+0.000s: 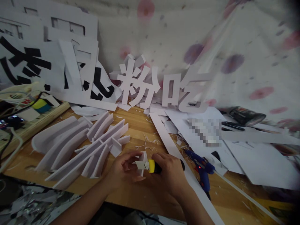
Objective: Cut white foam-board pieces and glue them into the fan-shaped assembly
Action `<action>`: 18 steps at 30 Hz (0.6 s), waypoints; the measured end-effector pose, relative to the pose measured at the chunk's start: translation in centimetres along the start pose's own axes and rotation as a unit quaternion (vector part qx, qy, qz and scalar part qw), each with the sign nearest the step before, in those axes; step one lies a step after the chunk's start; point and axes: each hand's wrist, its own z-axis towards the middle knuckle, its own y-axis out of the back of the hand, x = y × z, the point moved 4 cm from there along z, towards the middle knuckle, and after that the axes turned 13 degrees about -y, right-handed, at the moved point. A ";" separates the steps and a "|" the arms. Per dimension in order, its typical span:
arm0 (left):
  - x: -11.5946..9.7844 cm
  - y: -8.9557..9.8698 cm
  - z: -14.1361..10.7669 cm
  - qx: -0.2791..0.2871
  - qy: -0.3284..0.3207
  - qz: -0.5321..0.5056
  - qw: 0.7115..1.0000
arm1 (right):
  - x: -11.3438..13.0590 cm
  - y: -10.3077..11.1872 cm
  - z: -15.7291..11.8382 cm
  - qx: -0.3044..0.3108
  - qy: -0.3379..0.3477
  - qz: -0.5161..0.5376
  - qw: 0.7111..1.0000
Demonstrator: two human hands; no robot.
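In my right hand (170, 168) is a utility knife (152, 166) with a yellow-and-black handle, its blade pointing left. My left hand (120, 170) is closed round a small white foam-board piece (143, 154). The blade lies across this piece in the view; whether it touches cannot be made out. Left of my hands lies a large white foam-board character (103, 147), with upright strips along its strokes. A blue hot glue gun (203, 168) with a small red light lies right of my right hand, a long white glue stick (243, 195) running from its back.
Finished white characters (146, 89) stand against the flowered curtain (171, 34). Cut-out boards (77, 47) lean at back left, above a power strip with cables (30, 115). A long white strip (166, 134) and white sheets (264, 162) lie on the right. Shavings litter the wooden table (138, 125).
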 end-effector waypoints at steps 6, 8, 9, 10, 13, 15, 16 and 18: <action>-0.4 0.0 0.0 -0.001 0.005 0.009 1.000 | 0.9 0.1 0.0 0.030 0.026 0.027 0.999; -0.6 0.0 0.1 -0.004 -0.002 0.033 0.999 | 0.8 -0.1 0.1 0.023 0.023 0.018 0.999; -0.7 0.0 0.1 -0.006 -0.007 0.042 0.999 | 0.6 -0.2 0.2 0.020 0.023 0.012 0.999; -0.8 0.0 0.1 -0.008 -0.012 0.048 0.999 | 0.5 -0.3 0.2 0.018 0.023 0.007 1.000; -1.0 0.1 0.1 -0.011 -0.020 0.061 0.998 | 0.0 -0.4 0.4 0.007 0.025 0.002 1.000; -0.9 0.2 0.1 -0.006 -0.022 0.063 0.998 | -0.2 -0.5 0.4 0.001 0.023 0.004 1.000; -0.9 0.2 0.1 -0.004 -0.026 0.060 0.998 | -0.3 -0.5 0.4 -0.001 0.022 0.006 1.000; -0.7 0.3 0.1 -0.001 -0.038 0.051 0.998 | -0.4 -0.6 0.3 -0.003 0.020 0.013 1.000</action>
